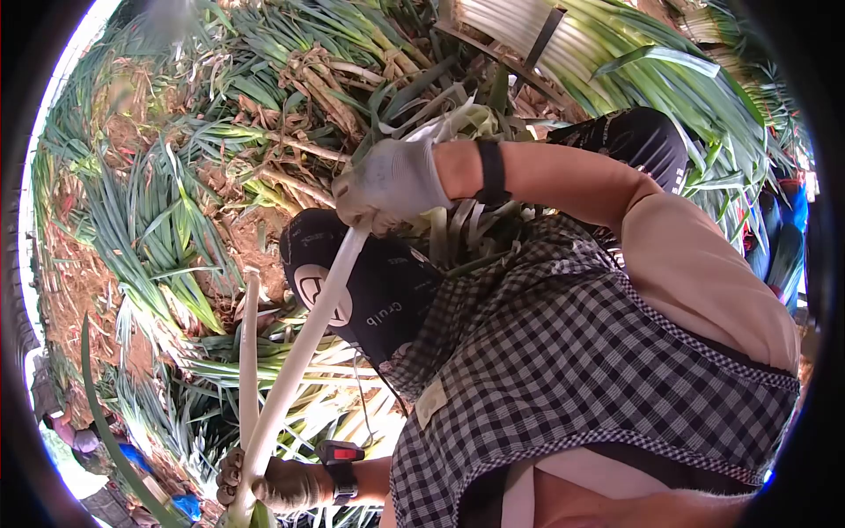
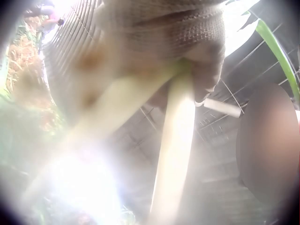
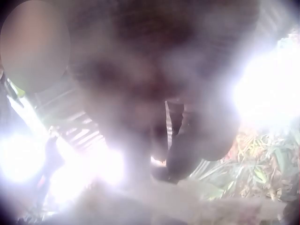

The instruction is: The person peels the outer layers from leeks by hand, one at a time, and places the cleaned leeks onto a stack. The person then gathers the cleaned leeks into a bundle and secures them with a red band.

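Observation:
Two pale leeks stand slanted in front of the seated person's knee. In the head view the left hand (image 1: 277,484), gloved, grips both stalks low in the frame; the longer leek (image 1: 304,361) runs up to the right hand, and the shorter leek (image 1: 250,343) ends free. The left wrist view shows the left hand (image 2: 159,42) curled round the two stalks, which spread apart below it. The gloved right hand (image 1: 387,185) holds the far end of the longer leek, covering its tip. In the right wrist view the right hand (image 3: 154,89) is dark and blurred.
Piles of green leeks (image 1: 158,211) and dry leaves (image 1: 317,88) cover the ground. A bundle of leeks (image 1: 581,53) lies at the upper right, by a dark upright bar (image 1: 544,37). The person's knee (image 1: 352,290) is behind the longer leek.

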`<state>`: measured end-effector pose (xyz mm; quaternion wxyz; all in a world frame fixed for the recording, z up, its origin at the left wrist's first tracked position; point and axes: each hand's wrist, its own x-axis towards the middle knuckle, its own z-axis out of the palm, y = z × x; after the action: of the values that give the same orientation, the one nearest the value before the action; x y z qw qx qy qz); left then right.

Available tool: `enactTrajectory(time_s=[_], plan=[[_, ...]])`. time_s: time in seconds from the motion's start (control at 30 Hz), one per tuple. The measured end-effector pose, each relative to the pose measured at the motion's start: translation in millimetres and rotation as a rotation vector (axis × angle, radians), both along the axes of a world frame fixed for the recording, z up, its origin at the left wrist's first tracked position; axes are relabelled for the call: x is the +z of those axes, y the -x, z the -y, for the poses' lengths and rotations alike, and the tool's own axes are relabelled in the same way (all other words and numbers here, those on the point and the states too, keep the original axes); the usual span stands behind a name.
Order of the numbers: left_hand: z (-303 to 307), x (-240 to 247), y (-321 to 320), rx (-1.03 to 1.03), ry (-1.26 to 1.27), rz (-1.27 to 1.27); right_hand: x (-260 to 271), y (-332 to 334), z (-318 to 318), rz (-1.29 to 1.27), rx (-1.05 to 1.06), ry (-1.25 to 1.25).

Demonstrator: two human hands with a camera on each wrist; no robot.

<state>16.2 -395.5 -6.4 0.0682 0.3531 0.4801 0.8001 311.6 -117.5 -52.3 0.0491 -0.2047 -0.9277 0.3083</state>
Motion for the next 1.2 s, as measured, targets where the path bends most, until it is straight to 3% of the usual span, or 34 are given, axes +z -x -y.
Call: enactTrajectory(time_s=[0.17, 0.2, 0.33, 0.43, 0.5, 0.53, 0.6, 0.73, 0.83, 0.9, 0.93, 1.0, 1.07, 1.2], plan=[[-4, -4, -4, 0.122, -0.013, 0.075, -9, 11, -13, -0.043, 0.042, 0.059], [-4, -2, 3, -0.010, 0.006, 0.044, -9, 12, -15, -0.024, 0.075, 0.087], [-5, -9, 13, -0.143, -0.073, 0.087, -11, 16, -17, -0.003, 0.132, 0.095], [-8, -9, 15, -0.103, -0.026, 0.035, -12, 6, -3, -0.026, 0.102, 0.046], [-9, -11, 18, -0.095, -0.040, 0.064, -9, -5, 17, -0.120, 0.043, -0.442], [-9, -11, 18, -0.059, -0.013, 0.098, -10, -8, 24, -0.119, 0.045, -0.438], [-12, -8, 11, 0.055, 0.066, 0.169, -15, -13, 33, -0.329, -0.041, -0.906], [-8, -21, 26, 0.245, 0.212, 0.154, -28, -34, 43, -0.310, -0.015, -0.908], [-9, -22, 25, 0.383, 0.243, 0.200, -35, -58, 42, -0.242, 0.154, -0.875], [-12, -20, 19, 0.382, 0.235, 0.241, -34, -77, 37, 0.573, 0.258, -0.366], [-13, -19, 16, 0.382, 0.229, 0.280, -23, -74, 39, 0.575, 0.258, -0.366], [-13, -21, 13, 0.378, 0.232, 0.260, 5, -68, 42, 0.493, -0.040, -0.310], [-12, -23, 14, 0.367, 0.238, 0.236, 22, -60, 39, -0.011, -0.236, -0.334], [-5, -28, 25, 0.114, 0.093, 0.243, 14, -27, -3, -0.188, -0.271, -0.311]])
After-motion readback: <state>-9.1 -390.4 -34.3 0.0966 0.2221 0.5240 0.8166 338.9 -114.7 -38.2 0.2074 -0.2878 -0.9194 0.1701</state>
